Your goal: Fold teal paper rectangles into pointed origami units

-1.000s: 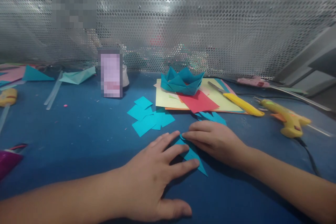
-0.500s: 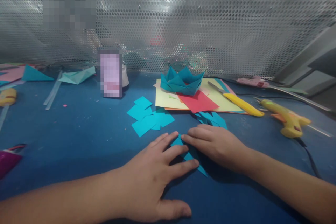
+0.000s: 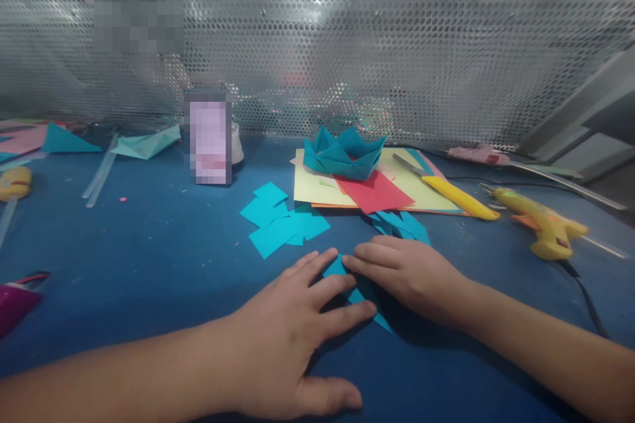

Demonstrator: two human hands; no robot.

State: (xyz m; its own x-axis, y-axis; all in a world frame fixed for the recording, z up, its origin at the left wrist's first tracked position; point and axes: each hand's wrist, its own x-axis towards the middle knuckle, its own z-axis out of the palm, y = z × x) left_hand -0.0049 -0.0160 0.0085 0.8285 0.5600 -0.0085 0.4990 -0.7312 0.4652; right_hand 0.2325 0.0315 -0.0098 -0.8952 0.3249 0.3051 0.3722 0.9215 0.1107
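Observation:
A folded piece of bright blue paper (image 3: pixel 361 297) lies on the dark blue tabletop between my hands, partly covered by fingers. My left hand (image 3: pixel 292 330) is open, its fingers spread and resting across the paper from the left, with the thumb stretched out on the table. From the right, my right hand (image 3: pixel 411 277) presses the paper's upper edge, its fingers bent and held together. Left of the fingertips is a loose pile of blue paper squares (image 3: pixel 278 221). Several folded blue pieces (image 3: pixel 401 225) lie just beyond my right hand.
A pointed blue paper ring (image 3: pixel 342 155) stands on stacked coloured sheets (image 3: pixel 317 185). A yellow-handled knife (image 3: pixel 459 197), blade exposed, rests at their right. Farther right is a yellow glue gun (image 3: pixel 543 221) with its cord. A blurred-out phone (image 3: pixel 211 142) stands before the perforated metal panel (image 3: pixel 317 33).

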